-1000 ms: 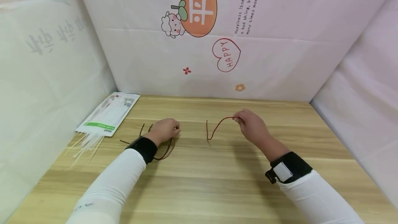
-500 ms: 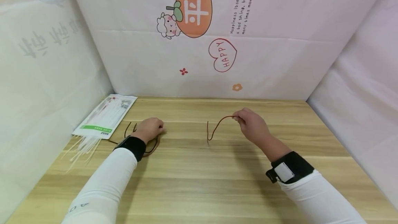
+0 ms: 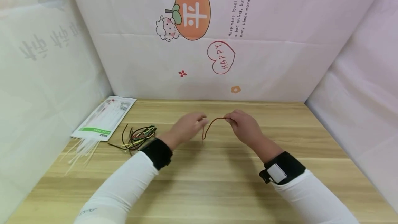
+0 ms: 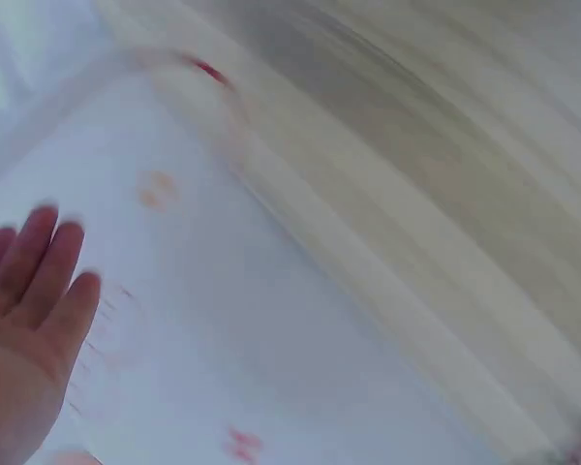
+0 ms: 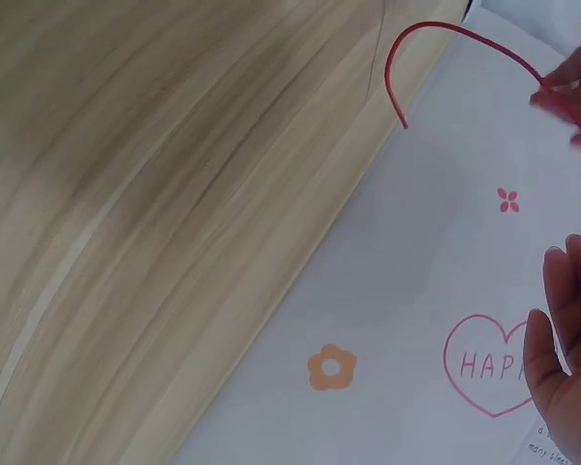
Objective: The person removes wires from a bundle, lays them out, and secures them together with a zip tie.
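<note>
My right hand (image 3: 247, 127) pinches one end of a thin red wire (image 3: 212, 123) between thumb and fingertips, above the wooden table. The wire arches to the left and bends down, then its free end turns up. My left hand (image 3: 188, 126) is beside that free end, holding nothing. In the left wrist view, the left hand's fingers (image 4: 41, 262) are straight and spread, and the blurred wire curves above them. From the right wrist, the red wire (image 5: 436, 24) passes close to the left hand (image 5: 571, 92); whether they touch I cannot tell. The pinched end is out of that view.
A tangled bundle of black, red, yellow and green wires (image 3: 140, 137) lies left on the table (image 3: 199, 189). Behind it, a white packet (image 3: 104, 117) spills white cable ties (image 3: 82, 149). Printed white cloth walls (image 3: 264, 68) enclose the back and sides.
My left hand first drew back left with the wire bundle, then left it on the table and moved right to the red wire. The right hand still pinches the wire, shifted slightly left.
</note>
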### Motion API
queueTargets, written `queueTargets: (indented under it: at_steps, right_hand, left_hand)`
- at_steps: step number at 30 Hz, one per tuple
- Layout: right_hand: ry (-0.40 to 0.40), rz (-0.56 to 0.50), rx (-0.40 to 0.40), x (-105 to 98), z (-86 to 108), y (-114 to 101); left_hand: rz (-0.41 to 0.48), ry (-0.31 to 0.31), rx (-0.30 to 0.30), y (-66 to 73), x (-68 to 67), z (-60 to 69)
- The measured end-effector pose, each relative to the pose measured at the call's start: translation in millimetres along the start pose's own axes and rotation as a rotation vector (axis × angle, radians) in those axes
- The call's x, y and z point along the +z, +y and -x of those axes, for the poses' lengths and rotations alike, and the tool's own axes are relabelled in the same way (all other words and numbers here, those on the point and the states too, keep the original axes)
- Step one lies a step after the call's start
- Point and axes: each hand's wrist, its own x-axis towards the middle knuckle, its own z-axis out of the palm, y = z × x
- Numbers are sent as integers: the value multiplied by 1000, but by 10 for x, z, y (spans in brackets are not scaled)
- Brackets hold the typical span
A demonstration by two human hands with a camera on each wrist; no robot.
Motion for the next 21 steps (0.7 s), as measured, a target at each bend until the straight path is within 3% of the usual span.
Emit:
queueTargets:
  at_steps: [3, 6, 14, 21]
  right_hand:
    - [27, 21, -18, 2, -28, -33]
    - [41, 48, -15, -9, -32, -23]
    - [18, 87, 36, -67, 33, 111]
    - [26, 83, 38, -59, 66, 194]
  left_hand:
    - [86, -62, 31, 220, 139, -99]
    - [97, -59, 34, 291, 235, -142]
    - [103, -30, 28, 166, 296, -123]
    - [-22, 39, 61, 86, 273, -82]
